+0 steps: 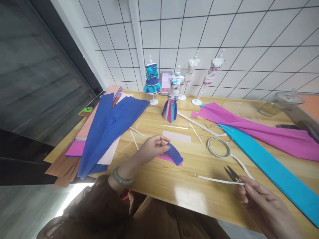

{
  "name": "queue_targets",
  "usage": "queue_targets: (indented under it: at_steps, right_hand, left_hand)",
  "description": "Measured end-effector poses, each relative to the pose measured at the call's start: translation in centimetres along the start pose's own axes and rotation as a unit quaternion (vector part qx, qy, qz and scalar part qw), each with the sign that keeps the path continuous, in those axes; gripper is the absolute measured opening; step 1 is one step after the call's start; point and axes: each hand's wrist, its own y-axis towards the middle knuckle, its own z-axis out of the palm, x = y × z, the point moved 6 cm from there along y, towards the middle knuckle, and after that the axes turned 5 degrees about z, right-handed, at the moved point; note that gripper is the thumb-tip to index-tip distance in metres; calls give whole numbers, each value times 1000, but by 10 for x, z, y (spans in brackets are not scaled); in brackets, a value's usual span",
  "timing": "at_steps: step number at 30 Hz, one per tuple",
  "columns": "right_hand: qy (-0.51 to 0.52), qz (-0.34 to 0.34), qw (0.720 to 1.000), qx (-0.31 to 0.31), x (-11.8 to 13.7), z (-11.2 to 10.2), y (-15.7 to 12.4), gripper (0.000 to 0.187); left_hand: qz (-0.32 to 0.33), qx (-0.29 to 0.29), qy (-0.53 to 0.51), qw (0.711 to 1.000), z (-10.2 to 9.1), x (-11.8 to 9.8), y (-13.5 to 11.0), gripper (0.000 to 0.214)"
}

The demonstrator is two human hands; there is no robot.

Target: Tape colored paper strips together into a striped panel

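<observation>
The blue piece (175, 155) is held in the left hand (156, 146), over the middle of the worktop (154, 187), a little towards its near edge. Thumb and fingertips are closed on its upper left corner, presumably so that the rest of its face is left uncovered. A pink piece (166, 159) is partly hidden beneath it; whether the two are touching cannot be told from this angle.

Near the worktop's near right corner, the white strip (214, 180) is pinched by its right end between thumb and fingers of the right hand (261, 196), its free end pointed left. The scissors (231, 173) are carried in the same grip, blades parted and aimed towards the far edge, probably so that the tool need not be set down.

The tape roll (219, 156) is laid flat right of the middle, its tail run out towards the near edge, where it can be reached easily. The blue sheet (112, 122) is heaped along the left edge, and the pink sheet (251, 131) and turquoise sheet (269, 169) are spread towards the right edge, seemingly kept out of the hands' way.
</observation>
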Motion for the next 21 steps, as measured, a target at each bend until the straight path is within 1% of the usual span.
queue_targets:
  at_steps: [2, 6, 9, 12, 14, 16, 18, 21]
  right_hand:
    - [20, 1, 1000, 8, 0, 2, 0, 30]
    - [76, -3, 997, 29, 4, -3, 6, 31]
    - [119, -28, 992, 43, 10, -11, 9, 28]
    - [146, -55, 987, 44, 17, -18, 8, 22]
    - [161, -62, 984, 39, 18, -23, 6, 20]
    - [181, -59, 981, 35, 17, -27, 6, 19]
    - [198, -55, 978, 35, 15, -31, 6, 20]
    - [203, -50, 977, 45, 9, -31, 10, 22]
  left_hand:
    - [15, -8, -21, 1000, 8, -16, -9, 30]
    - [5, 32, -108, 994, 38, -41, -16, 34]
    - [6, 51, -174, 983, 62, -52, -11, 37]
    - [4, 50, -237, 970, 81, -55, -1, 38]
    - [7, 50, -268, 962, 90, -51, 6, 40]
    - [-1, 45, -284, 958, 95, -39, 10, 42]
    - [-25, 29, -283, 958, 96, -18, 13, 43]
    - [-70, -33, -244, 967, 88, 23, 17, 41]
